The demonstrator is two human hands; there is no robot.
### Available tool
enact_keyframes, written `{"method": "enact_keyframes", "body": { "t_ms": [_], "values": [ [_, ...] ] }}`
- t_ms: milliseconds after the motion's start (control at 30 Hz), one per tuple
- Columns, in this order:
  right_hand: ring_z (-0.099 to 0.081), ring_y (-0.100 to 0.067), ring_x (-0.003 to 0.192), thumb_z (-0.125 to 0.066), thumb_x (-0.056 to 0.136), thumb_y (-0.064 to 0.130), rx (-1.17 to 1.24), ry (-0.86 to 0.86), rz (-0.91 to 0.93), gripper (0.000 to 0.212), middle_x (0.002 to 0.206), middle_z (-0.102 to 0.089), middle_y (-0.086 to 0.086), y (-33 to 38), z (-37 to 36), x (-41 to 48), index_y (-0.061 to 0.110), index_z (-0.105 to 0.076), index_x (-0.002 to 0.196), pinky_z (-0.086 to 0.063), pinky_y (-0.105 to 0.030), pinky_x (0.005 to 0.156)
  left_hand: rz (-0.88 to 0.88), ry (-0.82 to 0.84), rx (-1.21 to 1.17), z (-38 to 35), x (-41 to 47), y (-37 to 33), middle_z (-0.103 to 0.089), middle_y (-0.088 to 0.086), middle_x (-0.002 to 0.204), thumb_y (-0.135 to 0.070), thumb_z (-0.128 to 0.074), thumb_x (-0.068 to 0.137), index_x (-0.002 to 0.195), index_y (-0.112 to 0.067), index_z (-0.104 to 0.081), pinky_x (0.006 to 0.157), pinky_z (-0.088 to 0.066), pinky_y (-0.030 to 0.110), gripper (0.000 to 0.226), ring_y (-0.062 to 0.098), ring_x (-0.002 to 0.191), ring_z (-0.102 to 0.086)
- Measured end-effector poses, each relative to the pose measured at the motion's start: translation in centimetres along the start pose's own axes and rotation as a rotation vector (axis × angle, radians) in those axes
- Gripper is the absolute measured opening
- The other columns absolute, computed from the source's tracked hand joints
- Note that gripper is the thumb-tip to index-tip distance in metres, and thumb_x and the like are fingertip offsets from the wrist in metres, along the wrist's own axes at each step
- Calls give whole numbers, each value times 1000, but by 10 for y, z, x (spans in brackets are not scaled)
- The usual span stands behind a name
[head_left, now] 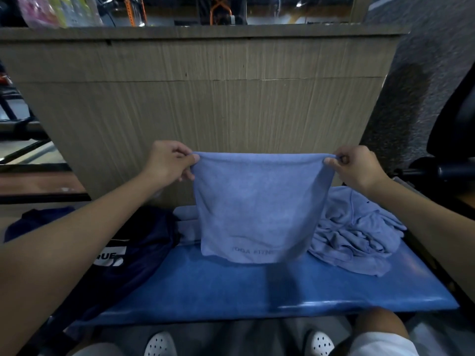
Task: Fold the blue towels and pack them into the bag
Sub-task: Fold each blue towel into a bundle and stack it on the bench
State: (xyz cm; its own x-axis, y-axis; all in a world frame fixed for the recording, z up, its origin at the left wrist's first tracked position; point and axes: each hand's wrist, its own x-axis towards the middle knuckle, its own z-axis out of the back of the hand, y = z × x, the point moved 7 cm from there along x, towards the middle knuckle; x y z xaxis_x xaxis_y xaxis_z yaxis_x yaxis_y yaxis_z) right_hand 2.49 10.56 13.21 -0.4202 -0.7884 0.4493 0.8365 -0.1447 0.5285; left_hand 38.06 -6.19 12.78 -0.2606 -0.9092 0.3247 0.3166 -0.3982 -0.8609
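Lying at the left end of the blue bench [257, 291], a dark navy bag [133, 253] with white letters is sagging partly over the bench's left edge. Above the bench, a little to the left of its middle, the left hand [167, 161] is pinching the upper left corner of a blue towel [257, 206] between thumb and curled fingers. The towel is hanging flat and stretched over the middle of the bench, and its lower edge, which is carrying faint printed letters, is touching the bench surface. Above the right part of the bench, the right hand [357, 167] is pinching the upper right corner of the same towel in the same way. On the right end of the bench, a pile of blue towels [359, 235] is lying crumpled and unfolded, just beside the hanging towel. Behind the bench a wooden panel [205, 98] is standing upright, and below the bench's front edge two white shoes [159, 344] are showing.
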Motion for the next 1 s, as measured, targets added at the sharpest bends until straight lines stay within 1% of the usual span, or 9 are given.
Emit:
{"method": "enact_keyframes", "body": {
  "t_ms": [67, 200, 367, 500, 600, 767, 867, 933, 1000],
  "values": [
    [-59, -42, 73, -57, 95, 18, 23, -46, -13, 29, 74, -62, -30, -1, 0, 8, -7, -62, 81, -48, -42, 65, 35, -35, -100, -3, 9, -1, -60, 16, 64, -4, -66, 90, 79, -5, -57, 36, -44, 18, 14, 10, 42, -63],
    [-57, -34, 70, -54, 98, 18, 41, -80, -1, 24, 74, -64, -24, 1, 3, 14, 1, -63, 84, -44, -37, 64, 14, -67, -180, -3, 15, -9, -62, 14, 68, -4, -65, 91, 82, -5, -56, 42, -49, 17, 12, 9, 46, -64],
    [-48, -22, 58, -57, 94, 16, 22, 22, 12, 24, 61, -53, -14, -16, -13, -16, 6, -60, 73, -37, -33, 54, 57, 56, -130, -11, -22, 9, -65, 19, 71, -2, -66, 90, 81, -5, -60, 48, -52, 18, 11, 11, 50, -66],
    [-49, -19, 59, -61, 90, 5, 63, 352, -27, 23, 62, -56, -16, -45, -57, -70, -3, -63, 69, -43, -42, 60, 215, 344, -14, -34, -79, 61, -69, 27, 76, 0, -69, 86, 85, 6, -64, 57, -57, 25, 8, 24, 63, -68],
    [-45, -4, 55, -63, 88, 3, 65, 625, -72, 25, 61, -55, -8, -64, -92, -120, 0, -60, 64, -38, -27, 62, 295, 538, 77, -50, -117, 102, -72, 23, 74, 0, -70, 85, 79, 3, -64, 64, -58, 27, 9, 26, 67, -68],
    [-45, 0, 57, -64, 88, 8, 80, 801, -223, 27, 60, -52, 4, -97, -132, -169, 5, -60, 62, -36, -18, 62, 393, 756, 149, -66, -158, 149, -73, 16, 76, -10, -71, 87, 84, 0, -64, 65, -55, 27, 12, 15, 67, -68],
    [-57, 0, 63, -61, 84, 0, 161, 755, -321, 17, 68, -66, 0, -104, -141, -175, -1, -71, 70, -42, -12, 66, 383, 770, 265, -73, -158, 168, -70, 2, 70, -23, -68, 90, 81, -4, -69, 59, -46, 19, 21, 3, 65, -62],
    [-60, 3, 66, -62, 82, 0, 214, 714, -359, 22, 68, -70, 5, -104, -148, -174, 9, -74, 67, -43, -11, 67, 342, 690, 316, -78, -150, 180, -64, -3, 68, -24, -66, 91, 77, -3, -70, 60, -41, 14, 25, 1, 61, -55],
    [-62, -4, 75, -62, 83, -1, 251, 687, -375, 30, 69, -71, 9, -105, -160, -172, 19, -73, 64, -45, -18, 76, 332, 605, 307, -87, -145, 194, -69, -4, 77, -19, -66, 90, 78, -8, -72, 67, -44, 15, 18, 1, 67, -58]
  ]
}}
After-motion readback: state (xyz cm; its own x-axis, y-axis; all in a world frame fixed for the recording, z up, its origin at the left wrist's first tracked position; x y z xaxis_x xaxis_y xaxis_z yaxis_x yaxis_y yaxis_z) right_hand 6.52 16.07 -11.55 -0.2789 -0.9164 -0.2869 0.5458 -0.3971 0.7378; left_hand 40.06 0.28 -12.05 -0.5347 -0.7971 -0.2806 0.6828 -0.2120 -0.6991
